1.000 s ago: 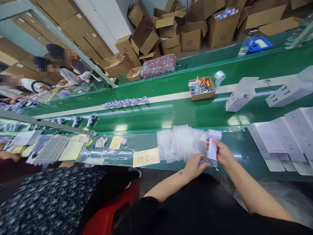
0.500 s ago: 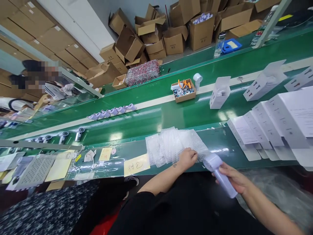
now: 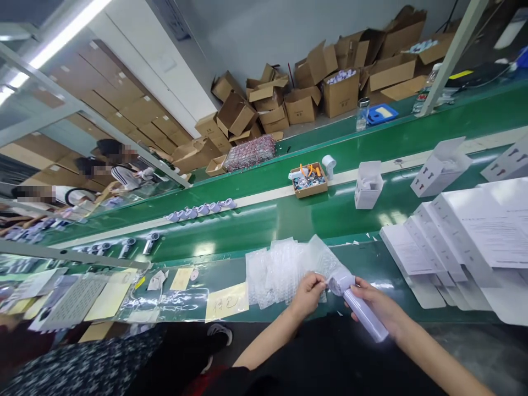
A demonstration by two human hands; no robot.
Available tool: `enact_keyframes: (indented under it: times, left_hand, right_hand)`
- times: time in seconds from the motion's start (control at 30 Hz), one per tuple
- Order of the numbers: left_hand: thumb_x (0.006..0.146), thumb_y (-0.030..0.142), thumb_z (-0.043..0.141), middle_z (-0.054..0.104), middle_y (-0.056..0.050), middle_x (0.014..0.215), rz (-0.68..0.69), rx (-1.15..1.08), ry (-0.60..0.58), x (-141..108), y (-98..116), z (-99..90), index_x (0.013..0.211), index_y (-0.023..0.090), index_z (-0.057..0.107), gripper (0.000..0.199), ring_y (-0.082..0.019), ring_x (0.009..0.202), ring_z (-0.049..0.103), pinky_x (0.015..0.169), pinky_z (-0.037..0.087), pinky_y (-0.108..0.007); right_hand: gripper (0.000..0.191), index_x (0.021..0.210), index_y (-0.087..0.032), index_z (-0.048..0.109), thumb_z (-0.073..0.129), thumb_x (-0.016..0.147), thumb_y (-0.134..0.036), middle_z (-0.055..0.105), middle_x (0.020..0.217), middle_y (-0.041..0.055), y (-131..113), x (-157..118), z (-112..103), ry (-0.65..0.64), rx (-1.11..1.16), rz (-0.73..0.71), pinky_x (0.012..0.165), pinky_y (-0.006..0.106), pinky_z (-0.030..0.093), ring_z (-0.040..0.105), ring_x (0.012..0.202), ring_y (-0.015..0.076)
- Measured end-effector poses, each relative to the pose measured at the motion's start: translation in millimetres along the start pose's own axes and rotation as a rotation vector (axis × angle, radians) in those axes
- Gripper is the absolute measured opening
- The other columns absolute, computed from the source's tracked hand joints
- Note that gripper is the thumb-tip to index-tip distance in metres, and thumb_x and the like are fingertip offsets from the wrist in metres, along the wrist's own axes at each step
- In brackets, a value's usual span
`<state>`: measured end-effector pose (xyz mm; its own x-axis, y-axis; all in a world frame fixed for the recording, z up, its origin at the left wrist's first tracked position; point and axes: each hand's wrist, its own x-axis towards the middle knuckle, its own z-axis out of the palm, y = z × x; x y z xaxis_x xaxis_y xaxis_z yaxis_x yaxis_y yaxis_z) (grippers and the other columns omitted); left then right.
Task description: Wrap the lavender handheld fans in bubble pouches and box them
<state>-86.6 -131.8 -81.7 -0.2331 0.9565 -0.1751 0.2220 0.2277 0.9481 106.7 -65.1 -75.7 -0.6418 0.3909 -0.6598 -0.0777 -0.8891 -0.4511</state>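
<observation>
My right hand (image 3: 371, 300) is wrapped round a lilac handheld fan (image 3: 365, 318) just below its round head, and the handle slants down to the right. The fan's head is against the near end of a clear bubble-wrap bag (image 3: 324, 257); whether it is inside the opening I cannot tell. My left hand (image 3: 310, 291) pinches the bag's near edge, close to the fan's head. Beneath and to the left, a fanned-out pile of bubble-wrap bags (image 3: 272, 275) lies on the green bench.
Left of the pile lies a yellow handwritten note (image 3: 226, 301). White open cartons (image 3: 416, 256) line the bench at right. Across the belt stand a small box of parts (image 3: 309, 190) and a row of lilac fans (image 3: 202, 209). People (image 3: 124, 170) sit at far left.
The fan has moved left to the bag, its head now at the bag's edge. My left hand has lifted one bag's edge off the pile. The head view has tilted up.
</observation>
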Motion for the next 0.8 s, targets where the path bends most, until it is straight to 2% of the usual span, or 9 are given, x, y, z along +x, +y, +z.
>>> enact_keyframes:
  times: [0.07, 0.13, 0.23, 0.3, 0.43, 0.57, 0.67, 0.73, 0.8]
  left_hand:
    - [0.085, 0.036, 0.050, 0.052, -0.003, 0.073, 0.088, 0.111, 0.005, 1.9, 12.2, 3.7, 0.074, 0.016, 0.058, 0.024, -0.016, 0.078, 0.049, 0.076, 0.040, -0.030]
    - [0.086, 0.030, 0.046, 0.052, -0.005, 0.072, 0.251, 0.268, -0.025, 7.8, 25.9, 11.0, 0.073, 0.017, 0.058, 0.022, -0.018, 0.080, 0.048, 0.078, 0.039, -0.033]
    - [0.084, 0.021, 0.044, 0.051, -0.007, 0.075, 0.586, 0.553, -0.221, 16.4, 38.4, 22.3, 0.081, 0.018, 0.060, 0.017, -0.020, 0.080, 0.045, 0.080, 0.039, -0.036]
    - [0.084, 0.017, 0.042, 0.051, -0.008, 0.076, 0.669, 0.662, -0.255, 18.7, 36.4, 27.3, 0.086, 0.017, 0.059, 0.018, -0.021, 0.079, 0.044, 0.078, 0.039, -0.037]
    - [0.085, 0.016, 0.041, 0.052, -0.010, 0.088, 0.494, 0.646, -0.037, 22.4, 14.3, 34.8, 0.097, 0.016, 0.055, 0.018, -0.022, 0.088, 0.046, 0.079, 0.043, -0.036]
    - [0.074, 0.012, 0.051, 0.053, -0.009, 0.097, 0.379, 0.613, -0.113, 33.1, -5.8, 44.3, 0.103, 0.016, 0.050, 0.030, -0.021, 0.093, 0.050, 0.082, 0.045, -0.034]
    - [0.070, 0.008, 0.049, 0.057, -0.008, 0.089, 0.214, 0.615, -0.060, 35.7, -6.7, 50.4, 0.092, 0.017, 0.053, 0.024, -0.019, 0.083, 0.054, 0.076, 0.046, -0.031]
    - [0.072, 0.011, 0.049, 0.060, -0.007, 0.086, 0.213, 0.621, -0.076, 31.7, -0.9, 52.4, 0.089, 0.017, 0.055, 0.018, -0.019, 0.081, 0.056, 0.076, 0.046, -0.030]
    - [0.075, 0.017, 0.051, 0.062, -0.006, 0.084, 0.271, 0.621, -0.171, 25.9, 6.7, 52.2, 0.085, 0.018, 0.057, 0.013, -0.019, 0.080, 0.058, 0.076, 0.046, -0.030]
  right_hand:
    - [0.051, 0.115, -0.025, 0.045, 0.072, 0.072, -0.028, 0.064, 0.075, 0.0006, -4.6, 1.5, 0.2, -0.028, -0.013, 0.008, 0.048, 0.030, 0.053, 0.063, 0.066, 0.0185]
    - [0.054, 0.118, -0.026, 0.043, 0.071, 0.072, -0.026, 0.064, 0.074, 0.0000, -10.4, 3.0, -0.7, -0.048, 0.003, 0.017, 0.046, 0.029, 0.052, 0.063, 0.064, 0.0183]
    - [0.052, 0.117, -0.027, 0.044, 0.068, 0.071, -0.022, 0.064, 0.070, -0.0020, -19.3, 3.5, -3.1, -0.036, 0.072, 0.012, 0.045, 0.028, 0.052, 0.061, 0.056, 0.0165]
    - [0.044, 0.108, -0.027, 0.046, 0.068, 0.071, -0.021, 0.064, 0.067, -0.0027, -22.9, 2.9, -4.3, 0.015, 0.119, -0.016, 0.048, 0.030, 0.053, 0.061, 0.053, 0.0156]
    - [0.032, 0.086, -0.024, 0.047, 0.074, 0.069, -0.025, 0.065, 0.064, -0.0019, -20.9, 3.8, -4.9, 0.197, 0.159, -0.056, 0.054, 0.028, 0.056, 0.063, 0.055, 0.0148]
    - [0.032, 0.084, -0.024, 0.045, 0.074, 0.070, -0.026, 0.067, 0.064, -0.0009, -15.4, 8.4, -4.1, 0.288, 0.171, -0.066, 0.054, 0.026, 0.057, 0.064, 0.054, 0.0151]
    - [0.030, 0.085, -0.024, 0.045, 0.072, 0.072, -0.026, 0.067, 0.063, -0.0015, -15.2, 11.1, -2.6, 0.328, 0.196, -0.101, 0.053, 0.026, 0.056, 0.066, 0.055, 0.0162]
    - [0.028, 0.084, -0.024, 0.045, 0.070, 0.073, -0.023, 0.066, 0.060, -0.0028, -15.6, 11.5, -1.7, 0.336, 0.205, -0.116, 0.051, 0.025, 0.055, 0.064, 0.053, 0.0153]
    - [0.027, 0.083, -0.024, 0.045, 0.069, 0.072, -0.020, 0.063, 0.056, -0.0041, -14.3, 10.1, -2.0, 0.322, 0.198, -0.113, 0.049, 0.023, 0.053, 0.062, 0.050, 0.0145]
